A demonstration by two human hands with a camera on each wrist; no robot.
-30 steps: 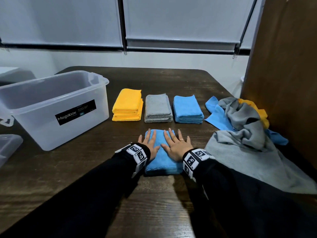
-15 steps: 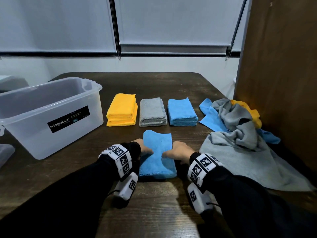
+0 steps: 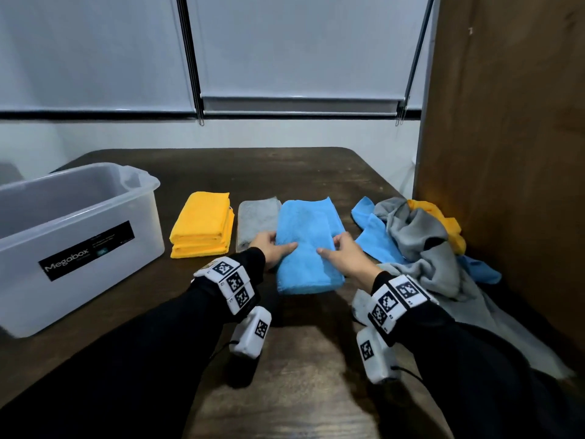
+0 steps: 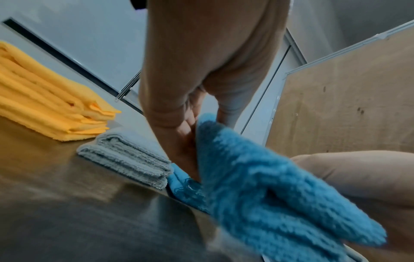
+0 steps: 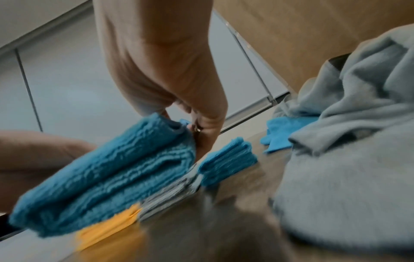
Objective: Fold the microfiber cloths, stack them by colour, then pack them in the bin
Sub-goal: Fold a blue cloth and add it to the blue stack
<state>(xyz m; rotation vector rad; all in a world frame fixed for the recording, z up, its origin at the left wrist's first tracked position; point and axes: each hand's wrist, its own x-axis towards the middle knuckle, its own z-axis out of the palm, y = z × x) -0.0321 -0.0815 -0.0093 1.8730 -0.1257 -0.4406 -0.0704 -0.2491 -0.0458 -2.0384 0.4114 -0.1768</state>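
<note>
A folded blue cloth point(image 3: 305, 248) is held off the table between both hands. My left hand point(image 3: 272, 251) grips its left edge, thumb on top; my right hand point(image 3: 343, 255) grips its right edge the same way. The cloth point(image 4: 268, 191) hangs above the near end of the blue stack point(image 3: 335, 217), mostly hiding it; the stack's side point(image 5: 226, 163) shows in the right wrist view. A grey stack point(image 3: 253, 221) and a yellow stack point(image 3: 202, 224) lie to the left. The clear plastic bin point(image 3: 95, 236) stands at the far left.
A heap of unfolded grey, blue and yellow cloths point(image 3: 421, 239) lies at the right, with a large grey cloth point(image 3: 474, 312) spread toward me. A brown panel point(image 3: 506, 153) walls off the right side. The dark wooden table point(image 3: 285, 359) is bare in front of me.
Both hands went from pressing flat on the blue cloth to gripping its sides. They lifted it off the table and carried it forward over the blue stack.
</note>
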